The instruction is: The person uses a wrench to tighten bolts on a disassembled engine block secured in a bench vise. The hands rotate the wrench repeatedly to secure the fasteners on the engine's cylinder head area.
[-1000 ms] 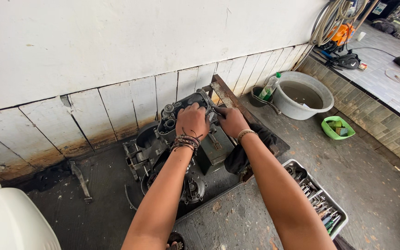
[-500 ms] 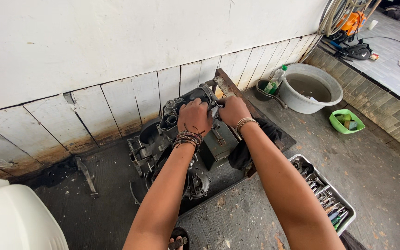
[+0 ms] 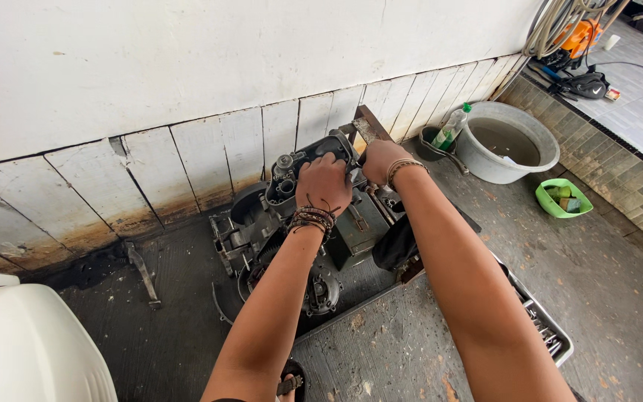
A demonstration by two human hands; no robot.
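A dark, greasy engine block [image 3: 277, 223] lies on the concrete floor against the tiled wall. On top of it sits a grey metal cover part [image 3: 314, 152]. My left hand [image 3: 324, 181], with beaded bracelets at the wrist, is closed on that cover. My right hand [image 3: 381, 158], also with a bracelet, grips the cover's right end. A small dark box [image 3: 355, 234] sits just below my hands, with a black cloth [image 3: 396, 246] to its right.
A metal tray of tools [image 3: 545, 327] lies at the right. Farther right stand a grey basin of water [image 3: 504, 141], a plastic bottle [image 3: 452, 126] and a green bowl [image 3: 560, 197]. A white plastic object [image 3: 27, 346] fills the lower left. A flat metal bar [image 3: 143, 272] lies left.
The view has shifted slightly. Both hands have stayed on the cover part atop the engine, with only small changes in grip.
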